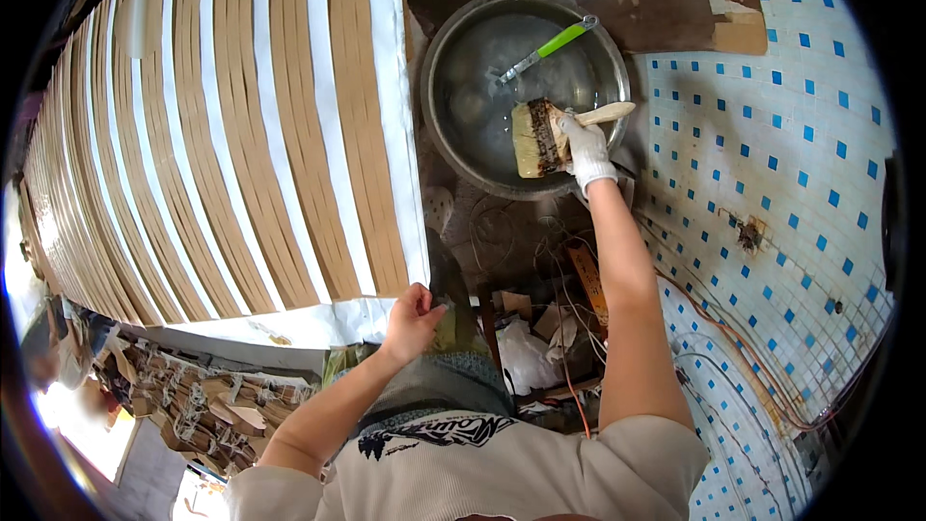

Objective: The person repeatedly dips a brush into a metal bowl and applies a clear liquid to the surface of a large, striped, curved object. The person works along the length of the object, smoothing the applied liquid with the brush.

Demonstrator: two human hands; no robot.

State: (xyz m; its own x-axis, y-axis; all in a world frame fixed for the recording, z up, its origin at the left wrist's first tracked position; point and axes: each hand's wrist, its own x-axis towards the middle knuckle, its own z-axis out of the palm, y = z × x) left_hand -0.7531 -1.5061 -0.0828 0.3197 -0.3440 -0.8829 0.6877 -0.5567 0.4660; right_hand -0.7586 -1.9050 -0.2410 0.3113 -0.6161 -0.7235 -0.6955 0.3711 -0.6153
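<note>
My right hand (586, 147), in a white knit glove, grips a wide paintbrush (542, 138) by its wooden handle. Its pale, wet-looking bristles are over the right side of a round metal basin (436, 135), which holds cloudy liquid. A smaller brush with a green handle (559, 41) leans from the liquid onto the basin's far rim. Bare and loosely curled, my left hand (413, 324) is at the near right corner of a white-covered table (417, 222). I see nothing in its fingers. Rows of brown strips (362, 116) lie across that table.
A tiled wall with blue squares (762, 150) bounds the right side. Cables (714, 318) run along its foot. Below the basin sit a white plastic bag (528, 357) and scraps. Brown cardboard pieces (207, 405) are heaped at the lower left.
</note>
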